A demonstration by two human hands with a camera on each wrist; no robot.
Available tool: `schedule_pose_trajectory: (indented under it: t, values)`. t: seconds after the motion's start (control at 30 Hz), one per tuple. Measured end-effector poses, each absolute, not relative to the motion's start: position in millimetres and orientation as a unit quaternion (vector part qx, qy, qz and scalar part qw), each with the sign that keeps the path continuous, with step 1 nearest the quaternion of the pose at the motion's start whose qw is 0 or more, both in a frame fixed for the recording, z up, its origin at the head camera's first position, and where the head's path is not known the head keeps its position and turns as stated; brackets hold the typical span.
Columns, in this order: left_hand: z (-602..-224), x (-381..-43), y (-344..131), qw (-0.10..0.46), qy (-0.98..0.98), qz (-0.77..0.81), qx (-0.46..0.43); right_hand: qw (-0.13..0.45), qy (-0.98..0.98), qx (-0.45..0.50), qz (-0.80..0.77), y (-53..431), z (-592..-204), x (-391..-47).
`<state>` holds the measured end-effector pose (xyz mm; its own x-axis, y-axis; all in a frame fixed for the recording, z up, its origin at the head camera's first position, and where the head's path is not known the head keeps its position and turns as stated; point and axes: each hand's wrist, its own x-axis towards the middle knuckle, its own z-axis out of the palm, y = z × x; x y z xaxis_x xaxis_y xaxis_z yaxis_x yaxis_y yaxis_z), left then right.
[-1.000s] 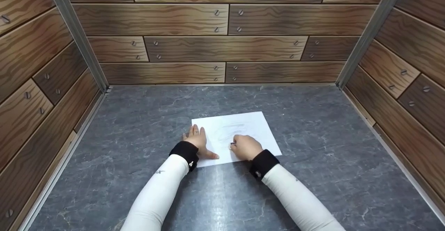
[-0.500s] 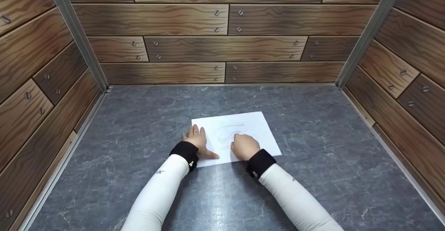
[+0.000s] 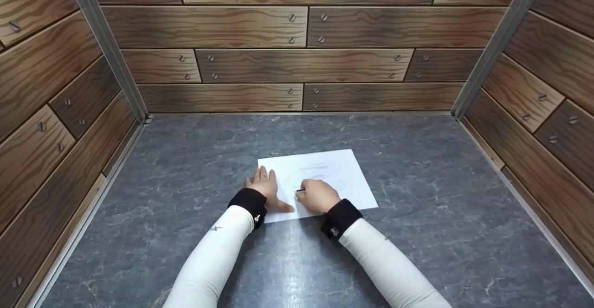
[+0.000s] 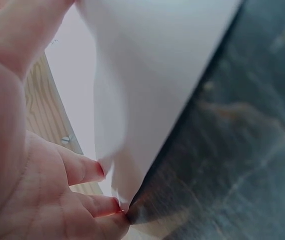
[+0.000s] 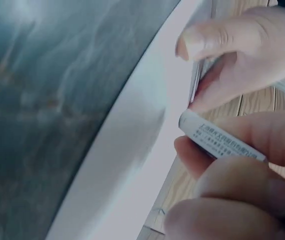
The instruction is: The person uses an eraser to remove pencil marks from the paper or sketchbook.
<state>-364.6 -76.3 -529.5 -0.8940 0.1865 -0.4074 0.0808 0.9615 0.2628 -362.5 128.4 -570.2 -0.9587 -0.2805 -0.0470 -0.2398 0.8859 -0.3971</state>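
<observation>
A white sheet of paper (image 3: pixel 355 189) lies slightly turned on the grey marbled table, with faint grey pencil marks (image 3: pixel 313 168) across its middle. My left hand (image 3: pixel 267 190) rests on the sheet's left side, fingers spread and thumb stretched along the near edge. Over the lower middle of the sheet, my right hand (image 3: pixel 320 196) pinches a small eraser (image 5: pixel 222 137) between thumb and curled fingers. In the right wrist view the eraser shows a white end and a sleeve with small print. My left thumb (image 5: pixel 207 42) appears just beyond it, and the sheet bulges slightly there.
Wood-plank-patterned walls (image 3: pixel 301 64) enclose the table at the back and both sides, with grey metal strips at the corners. The marbled tabletop (image 3: pixel 441 173) stretches around the sheet. Both arms wear white sleeves and black wrist bands.
My right hand has shifted left across the sheet with the eraser, after a slight move away. My left hand keeps its place on the paper.
</observation>
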Motion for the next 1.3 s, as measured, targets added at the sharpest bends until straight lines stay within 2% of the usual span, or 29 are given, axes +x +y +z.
schedule_pose_trajectory:
  t: [0.3, 0.73, 1.1, 1.3]
  values:
    - [-528, -362, -76, 0.212, 0.966, 0.127, 0.071, 0.045, 0.974, -0.126, -0.184, 136, -569, -360]
    - [-527, -362, -78, 0.219, 0.964, 0.126, 0.077, 0.033, 0.983, -0.095, -0.154, 178, -571, -371]
    - [-532, -364, -78, 0.215, 0.965, 0.129, 0.073, 0.050, 0.970, -0.135, -0.197, 140, -572, -363]
    - [-534, -368, -78, 0.215, 0.966, 0.120, 0.075, 0.044, 0.977, -0.122, -0.170, 150, -570, -364]
